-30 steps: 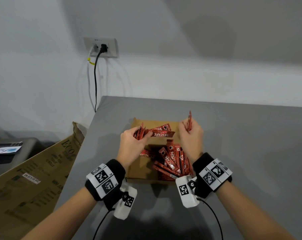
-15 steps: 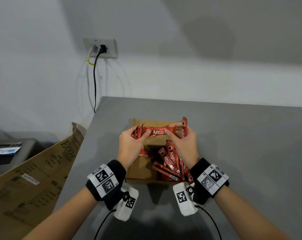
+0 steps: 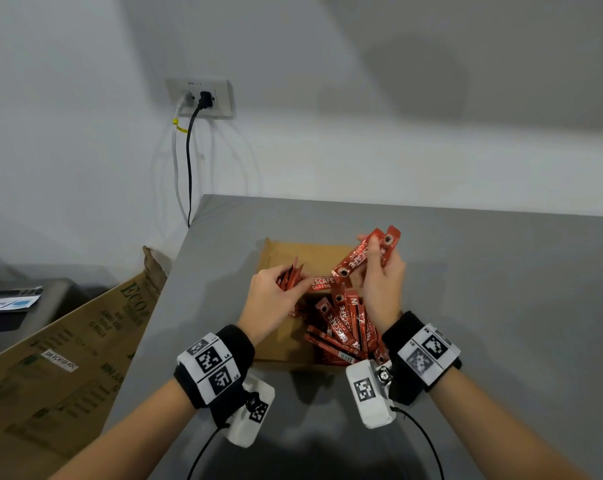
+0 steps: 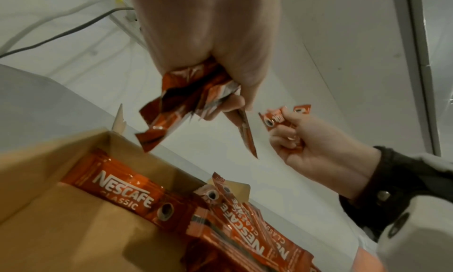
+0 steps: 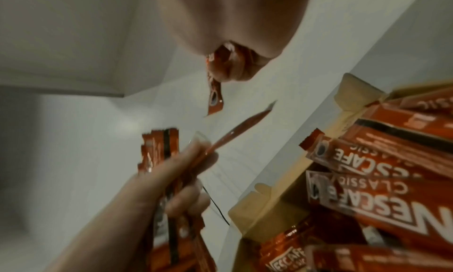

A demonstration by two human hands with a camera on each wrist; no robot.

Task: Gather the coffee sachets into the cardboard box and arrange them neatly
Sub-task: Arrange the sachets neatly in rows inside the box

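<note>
Coffee sachets, red foil sticks printed in white (image 3: pixel 341 323), lie piled against the right side of our open brown cardboard box (image 3: pixel 279 344), which sits on the grey table (image 3: pixel 483 289) at the centre of the head view. Half a second ago our two hands met over the box on one sachet stretched flat between them; now they have drawn apart, and the right hand has lifted toward the upper right of the box with that sachet in it. We count two red sticks (image 3: pixel 365 254) in our right hand (image 3: pixel 383 285), fanned upward and to the right, with fingers and thumb curled round their lower halves. Our left hand (image 3: pixel 268 303) grips a bunch of red sachets (image 3: pixel 289 278); their number is hard to tell, several at least, with one more (image 3: pixel 322 284) sticking out level toward the right hand. We make out at least six sticks in the box pile, though overlaps hide others. Both wrists hover above the box, palms turned inward toward each other, left hand lower than right. At lower left of the head view a large brown printed carton (image 3: pixel 68 358) leans beside the table, and a wall socket with two cables (image 3: pixel 199 98) sits at upper left.
</note>
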